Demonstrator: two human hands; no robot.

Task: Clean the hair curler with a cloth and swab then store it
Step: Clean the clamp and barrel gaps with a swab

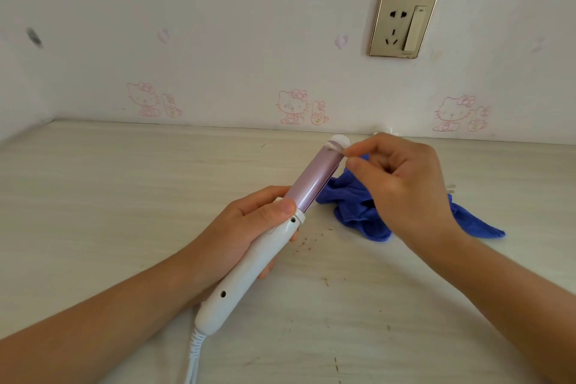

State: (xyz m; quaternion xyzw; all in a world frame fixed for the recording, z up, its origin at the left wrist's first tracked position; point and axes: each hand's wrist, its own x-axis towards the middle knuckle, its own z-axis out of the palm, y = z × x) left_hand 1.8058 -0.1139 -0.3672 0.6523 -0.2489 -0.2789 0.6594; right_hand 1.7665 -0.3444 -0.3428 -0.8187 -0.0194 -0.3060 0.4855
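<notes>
Your left hand (246,227) is curled round the upper part of the white handle of the hair curler (268,249), thumb pressed just below the purple barrel, and it holds the tool over the worktop (124,196), a little left of centre. The long axis runs diagonally. The cord end sits low and near you at the left, and the capped tip points up and away to the right, toward the wall. The cord (194,349) trails off the bottom edge, so you cannot see where it ends. If it snags or drags, it could twist the handle in your grip and pull the tip away from the swab. Because you grip only the handle, the far tip has leverage over your hand. A hard push there would likely swing the barrel rather than clean the groove under the cap. The swab (338,150) meets the barrel right at that groove, pinched between the thumb and forefinger of your right hand (405,187), the other fingers curled in. Its stick looks thin, so pressing at an angle could bend or snap it, or leave fluff in the seam. Small brown specks (307,241) lie on the worktop just below the barrel, and the blue cloth (355,209) lies crumpled beneath your right wrist. Drag the cloth through them and it would likely carry grit back onto the barrel.
</notes>
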